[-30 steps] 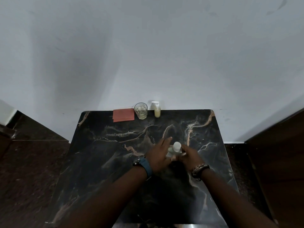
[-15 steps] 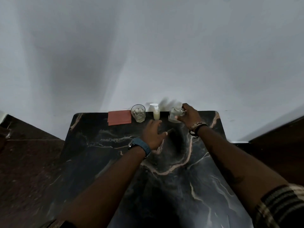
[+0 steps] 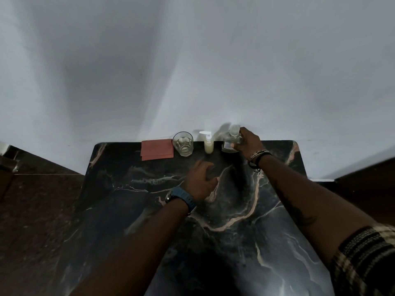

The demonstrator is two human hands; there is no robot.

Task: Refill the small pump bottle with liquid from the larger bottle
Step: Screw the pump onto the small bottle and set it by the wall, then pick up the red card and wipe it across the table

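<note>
Your right hand (image 3: 248,143) grips the larger bottle (image 3: 230,142) at the surface's (image 3: 267,242) far edge; your left hand (image 3: 201,180) hovers, fingers spread.

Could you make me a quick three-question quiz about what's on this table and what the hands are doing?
1. True or false: the right hand grips the clear bottle at the far edge of the table.
2. Which thing stands directly between the glass and the clear bottle?
A. the red cloth
B. the small pump bottle
C. a spoon
3. Fill in: the left hand holds ____.

Key
1. True.
2. B.
3. Nothing; its fingers are spread loosely above the marble top.
</note>
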